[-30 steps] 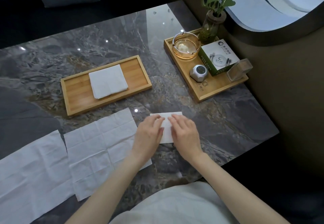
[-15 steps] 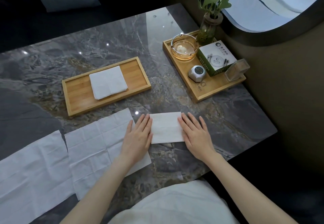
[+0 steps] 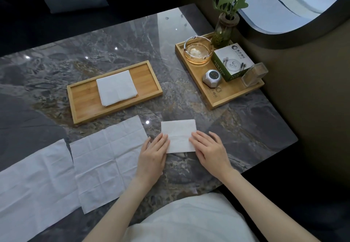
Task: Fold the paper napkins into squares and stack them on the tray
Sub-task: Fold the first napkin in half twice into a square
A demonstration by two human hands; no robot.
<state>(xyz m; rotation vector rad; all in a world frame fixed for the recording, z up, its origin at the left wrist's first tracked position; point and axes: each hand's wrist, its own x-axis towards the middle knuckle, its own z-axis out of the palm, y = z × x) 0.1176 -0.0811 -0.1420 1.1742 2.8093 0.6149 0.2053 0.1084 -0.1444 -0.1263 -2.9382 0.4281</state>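
A folded white napkin square [image 3: 179, 134] lies flat on the marble table in front of me. My left hand [image 3: 153, 154] rests flat at its near left edge, fingertips touching the paper. My right hand [image 3: 210, 151] lies flat at its near right corner, fingertips on the paper. Neither hand has lifted the napkin. Farther back on the left, the long bamboo tray [image 3: 83, 97] carries a small stack of folded napkins [image 3: 116, 87]. Left of my hands an unfolded napkin [image 3: 106, 158] lies spread out, with another unfolded napkin [image 3: 32, 188] beside it.
A second bamboo tray [image 3: 227, 97] at the back right holds a glass ashtray [image 3: 198, 51], a green and white box [image 3: 233, 63], a small grey device [image 3: 212, 78] and a clear holder [image 3: 254, 74]. A plant in a glass vase [image 3: 226, 27] stands behind it. The table's edge runs close on the right.
My hands slid apart off the middle of the folded napkin, then drew back to its near corners. The napkin itself stays flat in the same spot.
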